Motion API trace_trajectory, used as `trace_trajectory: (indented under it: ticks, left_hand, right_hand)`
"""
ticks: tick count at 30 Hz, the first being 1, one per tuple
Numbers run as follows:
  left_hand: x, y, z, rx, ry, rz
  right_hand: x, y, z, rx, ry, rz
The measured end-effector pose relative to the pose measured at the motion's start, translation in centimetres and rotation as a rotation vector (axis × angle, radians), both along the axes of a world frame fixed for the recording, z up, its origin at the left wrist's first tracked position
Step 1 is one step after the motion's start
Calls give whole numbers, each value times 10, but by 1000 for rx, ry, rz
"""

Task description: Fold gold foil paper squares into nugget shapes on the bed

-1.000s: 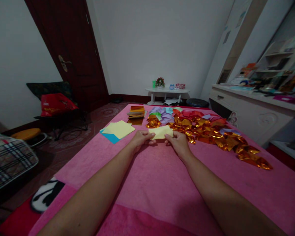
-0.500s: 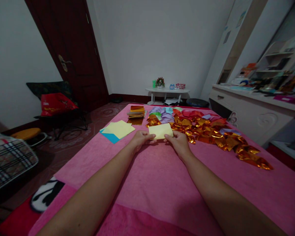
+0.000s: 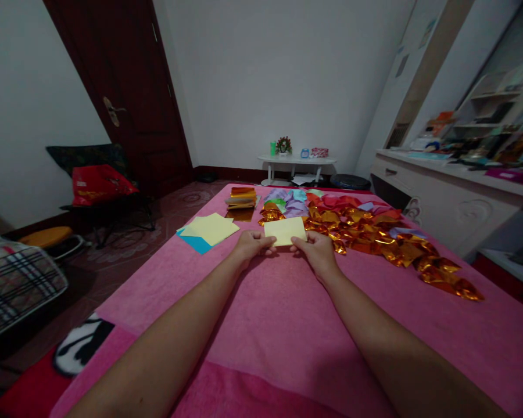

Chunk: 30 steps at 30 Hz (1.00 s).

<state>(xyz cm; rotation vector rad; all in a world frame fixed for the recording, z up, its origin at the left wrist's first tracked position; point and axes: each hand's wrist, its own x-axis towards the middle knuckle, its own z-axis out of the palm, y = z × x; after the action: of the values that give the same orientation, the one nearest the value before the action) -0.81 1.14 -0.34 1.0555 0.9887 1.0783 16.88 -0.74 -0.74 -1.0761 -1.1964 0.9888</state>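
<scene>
A folded pale yellow sheet of paper [image 3: 285,230] is held up just above the pink cloth [image 3: 283,325]. My left hand [image 3: 251,247] pinches its lower left corner, thumb on top and fingers underneath. At the lower right corner, my right hand [image 3: 316,249] grips it the same way. To the left lie loose yellow sheets [image 3: 215,227] over a blue sheet [image 3: 200,244]. Behind them sits a stack of gold and orange foil paper [image 3: 241,203]. Crumpled-looking folded gold foil pieces [image 3: 377,238] spread out on the right, with lilac paper pieces [image 3: 295,208] and red ones [image 3: 337,202] farther back.
Against the far wall stands a low white table [image 3: 297,159] with a plant and small items. A red bag [image 3: 102,184] rests on a dark chair at left, near the door [image 3: 126,87]. A cluttered white dresser [image 3: 457,186] borders the right side.
The yellow paper's top edge has tilted very slightly. Both hands keep the same grip in nearly the same place.
</scene>
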Motion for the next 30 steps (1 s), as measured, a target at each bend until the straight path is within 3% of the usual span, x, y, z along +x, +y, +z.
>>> trace_trajectory:
  ticks: [20,30]
  left_hand:
    - [0,-1,0,25,9,-3]
    - [-3,2,-6,117,-87,-45]
  right_hand:
    - [-1,1,-2,4,-4,4]
    - [0,1,-2,5,0,-1]
